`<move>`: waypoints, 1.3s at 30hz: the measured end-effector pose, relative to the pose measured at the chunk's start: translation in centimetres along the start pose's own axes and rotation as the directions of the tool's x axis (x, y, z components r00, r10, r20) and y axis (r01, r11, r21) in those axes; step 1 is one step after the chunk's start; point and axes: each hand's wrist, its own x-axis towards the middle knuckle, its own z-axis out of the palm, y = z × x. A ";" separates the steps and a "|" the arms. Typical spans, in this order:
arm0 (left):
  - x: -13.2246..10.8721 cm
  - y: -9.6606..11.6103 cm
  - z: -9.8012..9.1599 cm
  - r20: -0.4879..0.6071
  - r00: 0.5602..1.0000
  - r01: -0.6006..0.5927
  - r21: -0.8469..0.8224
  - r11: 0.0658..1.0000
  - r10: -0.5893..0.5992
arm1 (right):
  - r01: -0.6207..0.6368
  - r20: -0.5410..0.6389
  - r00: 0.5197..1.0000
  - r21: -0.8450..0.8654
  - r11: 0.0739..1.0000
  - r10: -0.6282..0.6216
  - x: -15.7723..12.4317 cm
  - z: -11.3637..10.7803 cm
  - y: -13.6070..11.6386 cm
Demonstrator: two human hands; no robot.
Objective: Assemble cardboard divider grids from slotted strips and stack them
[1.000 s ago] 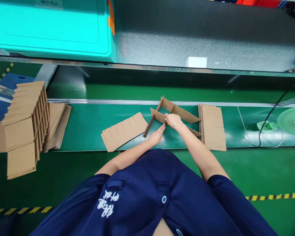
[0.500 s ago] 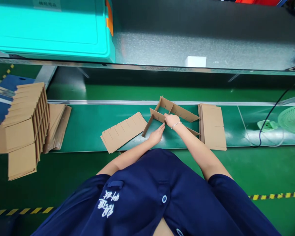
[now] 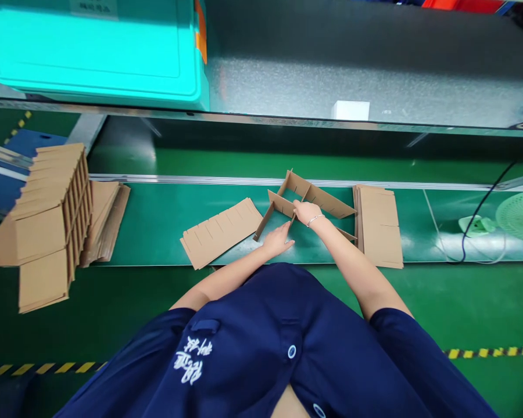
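Note:
A partly built cardboard divider grid (image 3: 307, 198) of slotted strips stands upright on the green conveyor belt (image 3: 157, 220). My right hand (image 3: 307, 212), a bracelet at its wrist, is closed on the top edge of one upright strip where two strips cross. My left hand (image 3: 278, 241) lies just in front of the grid, fingers stretched out and low over the belt, holding nothing. A fanned pile of flat slotted strips (image 3: 220, 231) lies to the left of my hands. Another stack of flat strips (image 3: 378, 223) lies to the right of the grid.
Finished divider grids (image 3: 52, 215) are stacked at the belt's left end, on flat cardboard sheets (image 3: 107, 217). A metal shelf (image 3: 375, 69) above the belt carries a teal bin (image 3: 91, 46) and a small white box (image 3: 351, 109). At the right are a green fan (image 3: 520, 215) and a black cable (image 3: 483, 197).
My left hand has dropped from the upright strip's edge and now lies flatter and lower, fingers stretched toward the right. The right hand stays on the grid.

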 end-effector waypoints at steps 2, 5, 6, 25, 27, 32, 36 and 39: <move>0.3 0.2 0.3 0.096 0.991 0.087 0.014 0.996 -0.088 | 0.001 0.000 1.000 0.000 1.000 -0.001 0.1 0.0 -0.1; 0.7 0.4 0.8 0.170 0.971 0.161 0.039 0.986 -0.165 | 0.014 0.014 1.000 0.005 1.000 -0.014 0.0 -0.1 -0.2; 0.7 0.4 0.9 0.181 0.968 0.166 0.045 0.985 -0.172 | 0.014 0.021 1.000 0.008 1.000 -0.014 0.0 -0.1 -0.2; 0.9 -0.7 0.9 0.179 0.972 0.151 0.022 0.988 -0.152 | -0.030 0.017 0.999 0.011 1.000 0.029 0.2 -0.2 -0.1; 1.0 -0.8 0.9 0.174 0.972 0.155 0.013 0.988 -0.155 | -0.024 0.020 1.000 0.016 1.000 0.024 0.3 -0.1 0.0; 1.0 -1.0 0.9 0.157 0.979 0.131 0.011 0.991 -0.131 | -0.008 0.027 1.000 0.030 1.000 0.008 0.5 0.9 0.2; 1.0 -0.8 0.7 0.160 0.980 0.115 0.025 0.993 -0.117 | -0.041 0.057 0.998 0.040 0.998 0.039 0.2 2.1 0.3; 1.0 -0.3 0.2 0.174 0.977 0.120 0.041 0.992 -0.125 | -0.068 0.058 0.996 0.032 0.997 0.066 -0.4 1.9 0.0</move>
